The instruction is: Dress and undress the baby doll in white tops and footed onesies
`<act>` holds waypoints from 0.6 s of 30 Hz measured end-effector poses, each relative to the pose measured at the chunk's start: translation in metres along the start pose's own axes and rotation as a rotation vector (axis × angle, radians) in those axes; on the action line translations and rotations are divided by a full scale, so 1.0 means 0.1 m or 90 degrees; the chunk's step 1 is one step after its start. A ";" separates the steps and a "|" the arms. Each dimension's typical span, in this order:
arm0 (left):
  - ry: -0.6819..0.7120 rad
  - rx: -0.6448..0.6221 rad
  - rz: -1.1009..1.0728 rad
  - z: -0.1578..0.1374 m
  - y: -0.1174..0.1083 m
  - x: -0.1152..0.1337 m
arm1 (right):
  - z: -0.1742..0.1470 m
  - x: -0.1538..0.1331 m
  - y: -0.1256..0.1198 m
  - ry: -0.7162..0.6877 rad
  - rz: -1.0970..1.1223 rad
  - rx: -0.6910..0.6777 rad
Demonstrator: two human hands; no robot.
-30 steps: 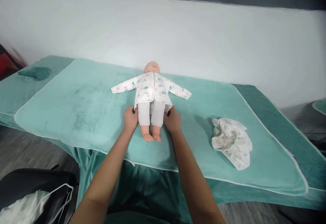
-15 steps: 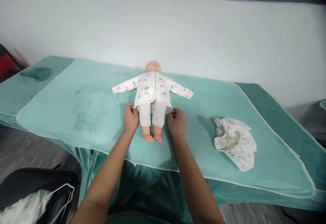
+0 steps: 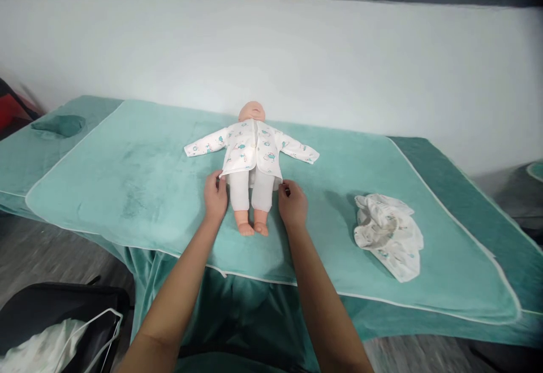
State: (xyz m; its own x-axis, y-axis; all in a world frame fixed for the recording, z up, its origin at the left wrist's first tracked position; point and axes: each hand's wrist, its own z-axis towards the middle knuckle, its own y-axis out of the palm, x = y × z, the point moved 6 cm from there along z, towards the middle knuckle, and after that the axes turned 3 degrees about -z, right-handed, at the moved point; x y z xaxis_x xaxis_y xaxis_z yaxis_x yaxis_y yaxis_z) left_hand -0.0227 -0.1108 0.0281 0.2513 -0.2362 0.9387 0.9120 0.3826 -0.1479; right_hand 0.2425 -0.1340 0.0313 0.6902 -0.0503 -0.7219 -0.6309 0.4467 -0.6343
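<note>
A baby doll [image 3: 251,111] lies on its back, its feet toward me and both arms stretched out sideways. It wears a white baby jacket [image 3: 241,147] with small teal prints, the front edges meeting at the middle. White cloth covers the legs down to the ankles, and the feet are bare. My left hand [image 3: 216,196] is closed in a pinch on the jacket's lower left corner. At the opposite lower corner, my right hand [image 3: 292,203] pinches the hem in the same way; its fingertips are partly hidden.
A crumpled white printed garment [image 3: 390,237] lies on the right of the teal-covered bed [image 3: 139,192]. The bed cover has a hole [image 3: 59,126] at the far left. A black chair [image 3: 63,299] holding white cloth and a hanger stands at lower left. A white wall [image 3: 271,56] rises behind.
Both hands keep their places at the jacket's lower corners, with the right hand slightly closer to the doll. The whole view has shifted a little.
</note>
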 end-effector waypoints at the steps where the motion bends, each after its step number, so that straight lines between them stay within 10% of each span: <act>1: -0.004 0.003 -0.001 0.00 0.00 -0.02 | 0.00 0.00 0.00 0.004 -0.002 0.002; 18: -0.047 0.005 0.030 0.01 0.00 -0.15 | 0.00 0.01 -0.03 -0.002 0.015 0.025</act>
State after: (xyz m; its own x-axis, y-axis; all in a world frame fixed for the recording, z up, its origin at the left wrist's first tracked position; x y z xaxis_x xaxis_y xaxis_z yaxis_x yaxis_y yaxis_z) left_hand -0.0266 -0.1064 0.0139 0.2689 -0.1520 0.9511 0.8972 0.3988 -0.1899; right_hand 0.2447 -0.1352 0.0325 0.6762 -0.0360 -0.7358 -0.6329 0.4828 -0.6052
